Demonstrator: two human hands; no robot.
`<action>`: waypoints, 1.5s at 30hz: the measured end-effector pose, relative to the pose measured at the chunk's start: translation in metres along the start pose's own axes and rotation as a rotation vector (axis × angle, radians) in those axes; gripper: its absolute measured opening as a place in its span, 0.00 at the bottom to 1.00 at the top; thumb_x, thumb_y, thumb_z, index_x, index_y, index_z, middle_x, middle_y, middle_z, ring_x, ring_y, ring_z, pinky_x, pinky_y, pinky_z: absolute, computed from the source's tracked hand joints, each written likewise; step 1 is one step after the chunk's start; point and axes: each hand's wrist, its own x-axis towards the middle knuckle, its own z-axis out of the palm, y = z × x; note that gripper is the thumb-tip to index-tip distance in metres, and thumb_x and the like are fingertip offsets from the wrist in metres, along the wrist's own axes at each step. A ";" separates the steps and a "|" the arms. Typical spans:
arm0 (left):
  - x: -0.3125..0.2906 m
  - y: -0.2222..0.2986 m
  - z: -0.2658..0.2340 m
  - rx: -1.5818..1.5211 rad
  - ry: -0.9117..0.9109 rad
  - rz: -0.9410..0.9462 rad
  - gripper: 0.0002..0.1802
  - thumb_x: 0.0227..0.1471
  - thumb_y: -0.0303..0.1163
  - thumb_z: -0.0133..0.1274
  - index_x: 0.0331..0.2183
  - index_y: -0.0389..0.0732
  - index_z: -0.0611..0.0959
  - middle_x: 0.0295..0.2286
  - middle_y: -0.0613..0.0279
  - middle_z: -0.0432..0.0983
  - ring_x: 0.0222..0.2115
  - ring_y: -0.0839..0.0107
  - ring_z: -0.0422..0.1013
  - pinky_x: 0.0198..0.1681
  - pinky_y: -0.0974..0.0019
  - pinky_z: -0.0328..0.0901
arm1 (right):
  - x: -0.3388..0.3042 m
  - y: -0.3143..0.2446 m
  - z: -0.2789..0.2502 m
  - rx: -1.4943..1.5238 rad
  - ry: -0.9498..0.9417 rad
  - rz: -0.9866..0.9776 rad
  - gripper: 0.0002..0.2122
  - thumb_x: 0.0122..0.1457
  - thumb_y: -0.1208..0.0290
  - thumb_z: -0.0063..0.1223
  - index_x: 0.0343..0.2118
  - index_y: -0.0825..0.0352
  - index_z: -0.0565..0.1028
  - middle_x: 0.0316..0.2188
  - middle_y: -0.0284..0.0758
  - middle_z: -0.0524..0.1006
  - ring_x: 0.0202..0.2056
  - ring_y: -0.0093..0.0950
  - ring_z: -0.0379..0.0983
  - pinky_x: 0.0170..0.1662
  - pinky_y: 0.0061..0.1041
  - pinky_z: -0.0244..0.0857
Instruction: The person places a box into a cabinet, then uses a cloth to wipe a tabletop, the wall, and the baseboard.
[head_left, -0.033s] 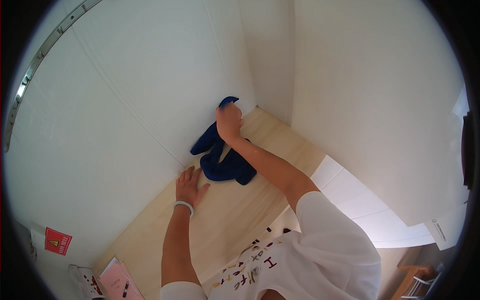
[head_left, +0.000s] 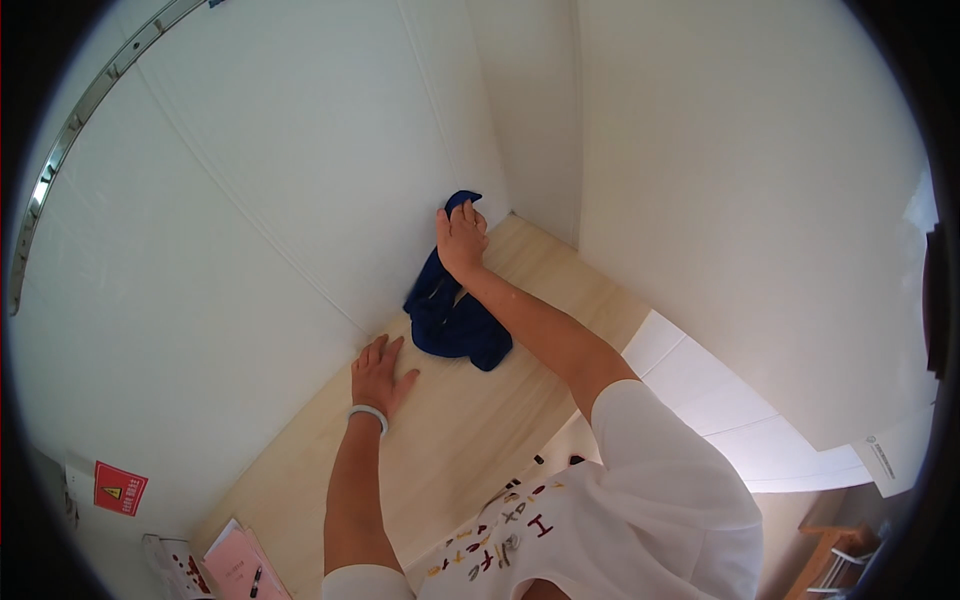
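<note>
At far corner of wooden top, against white wall: blue cloth, soft, light, limp, best taken by a bunched fold. Right hand clenched on cloth's upper end, pressing it to wall. Left hand flat, released, on top near wall. Pink papers at near-left edge, well apart; nothing blocking.
</note>
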 end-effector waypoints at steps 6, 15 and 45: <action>0.003 0.003 0.000 0.003 -0.014 -0.003 0.36 0.48 0.54 0.49 0.56 0.49 0.68 0.57 0.54 0.59 0.58 0.56 0.53 0.59 0.54 0.48 | 0.059 0.005 -0.020 0.008 0.251 0.151 0.25 0.62 0.50 0.36 0.56 0.64 0.67 0.60 0.42 0.57 0.58 0.44 0.52 0.54 0.52 0.52; 0.007 0.016 -0.004 -0.015 -0.038 0.002 0.35 0.49 0.53 0.49 0.57 0.49 0.68 0.57 0.54 0.58 0.59 0.55 0.52 0.60 0.54 0.46 | 0.072 0.053 -0.025 0.080 0.181 0.434 0.24 0.64 0.50 0.34 0.60 0.52 0.63 0.54 0.40 0.61 0.56 0.41 0.56 0.57 0.49 0.48; 0.004 0.010 -0.003 0.000 -0.054 -0.029 0.36 0.48 0.50 0.51 0.57 0.49 0.67 0.58 0.55 0.57 0.59 0.56 0.51 0.61 0.54 0.46 | 0.053 0.032 -0.026 -0.143 0.071 0.165 0.12 0.59 0.67 0.47 0.43 0.65 0.73 0.45 0.43 0.67 0.48 0.41 0.64 0.46 0.47 0.58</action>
